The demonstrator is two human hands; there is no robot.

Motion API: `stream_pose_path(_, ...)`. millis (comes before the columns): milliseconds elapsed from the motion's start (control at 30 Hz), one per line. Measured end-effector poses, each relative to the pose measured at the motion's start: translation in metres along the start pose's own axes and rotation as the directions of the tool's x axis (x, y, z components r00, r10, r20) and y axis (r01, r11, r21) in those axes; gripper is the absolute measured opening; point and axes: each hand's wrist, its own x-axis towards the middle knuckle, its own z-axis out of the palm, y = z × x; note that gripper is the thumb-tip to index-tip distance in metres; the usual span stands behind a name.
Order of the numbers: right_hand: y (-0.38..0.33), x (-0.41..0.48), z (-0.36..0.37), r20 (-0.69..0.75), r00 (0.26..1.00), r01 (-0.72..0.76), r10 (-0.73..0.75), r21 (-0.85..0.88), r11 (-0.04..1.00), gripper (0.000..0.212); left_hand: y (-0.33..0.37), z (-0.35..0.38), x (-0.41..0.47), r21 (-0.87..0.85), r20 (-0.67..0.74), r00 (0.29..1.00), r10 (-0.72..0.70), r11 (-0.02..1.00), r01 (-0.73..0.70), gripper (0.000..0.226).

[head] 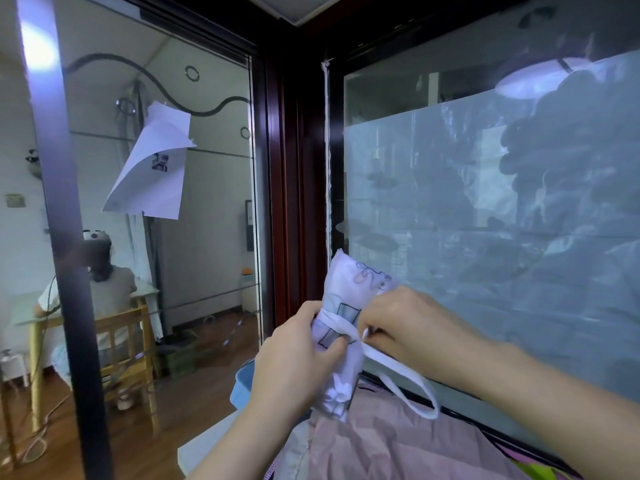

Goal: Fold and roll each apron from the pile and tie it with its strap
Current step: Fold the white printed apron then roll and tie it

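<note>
Slack threatens: left hand (298, 355) clamps the roll (358, 282), right hand (405, 327) pinches the strap (408, 389); a slipping grip could loosen the winding and unroll it

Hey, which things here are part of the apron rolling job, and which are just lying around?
Part of the job: rolled apron; white strap; left hand holding the roll; right hand pinching the strap; pink fabric underneath.
Just lying about: blue tub; paper sheets on the glass; wooden chair.
</note>
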Motion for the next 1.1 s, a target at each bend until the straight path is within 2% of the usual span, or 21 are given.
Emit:
stream_pose_path(33, -0.001, 0.001, 0.000, -0.003, 0.999, 0.052, -0.052, -0.045, 0.998, 0.011, 0.000, 0.000, 0.000, 0.000, 0.005, 1.000, -0.004, 1.000, 0.004, 0.020)
stream_pose_path(100, 0.001, 0.000, 0.004, 0.016, 0.995, 0.101, -0.100, -0.054, 0.993, 0.016, 0.000, 0.001, 0.000, -0.001, 0.028, 0.999, -0.021, 1.000, 0.021, 0.016)
stream_pose_path(167, 0.003, -0.002, 0.007, 0.015, 0.995, 0.098, -0.098, -0.020, 0.995, 0.012, -0.001, 0.003, 0.000, -0.036, 0.056, 0.998, -0.040, 0.998, 0.042, 0.014)
stream_pose_path(300, -0.003, -0.007, -0.007, 0.025, 0.994, -0.112, 0.109, 0.292, 0.950, 0.008, -0.001, 0.005, -0.001, -0.228, 0.155, 0.985, -0.072, 0.968, 0.106, 0.025)
stream_pose_path(400, -0.005, -0.008, -0.008, -0.019, 0.978, -0.173, 0.208, 0.488, 0.856, 0.010, 0.002, 0.008, -0.002, -0.405, 0.163, 0.984, -0.068, 0.905, 0.130, 0.009)
stream_pose_path(533, -0.006, -0.011, -0.005, -0.054, 0.961, -0.187, 0.270, 0.593, 0.783, 0.026, 0.000, 0.010, -0.002, -0.495, 0.143, 0.988, -0.053, 0.861, 0.118, 0.002)
stream_pose_path(600, -0.006, -0.013, -0.007, -0.070, 0.966, -0.157, 0.247, 0.599, 0.785, 0.023, -0.002, 0.010, -0.002, -0.516, 0.161, 0.986, -0.045, 0.848, 0.123, 0.002)
stream_pose_path(733, -0.004, -0.011, -0.010, -0.095, 0.991, -0.026, 0.092, 0.548, 0.836, 0.004, -0.005, 0.009, -0.003, -0.539, 0.228, 0.973, -0.034, 0.828, 0.155, 0.006)
stream_pose_path(867, 0.000, -0.007, -0.011, -0.069, 0.997, 0.048, -0.021, 0.422, 0.905, 0.018, -0.004, 0.006, -0.006, -0.599, 0.302, 0.953, -0.038, 0.770, 0.220, 0.012)
stream_pose_path(933, 0.002, -0.004, -0.011, -0.018, 0.999, 0.034, -0.029, 0.398, 0.917, 0.019, -0.002, 0.006, -0.010, -0.620, 0.321, 0.947, -0.020, 0.752, 0.226, 0.013)
stream_pose_path(1033, 0.004, -0.006, -0.017, 0.136, 0.991, -0.037, -0.010, 0.340, 0.940, 0.016, -0.004, 0.007, -0.009, -0.681, 0.354, 0.935, 0.001, 0.685, 0.257, 0.015)
stream_pose_path(1100, 0.002, -0.008, -0.023, 0.213, 0.977, -0.074, -0.003, 0.354, 0.932, 0.020, -0.004, 0.007, -0.012, -0.682, 0.343, 0.939, 0.010, 0.690, 0.242, 0.017)
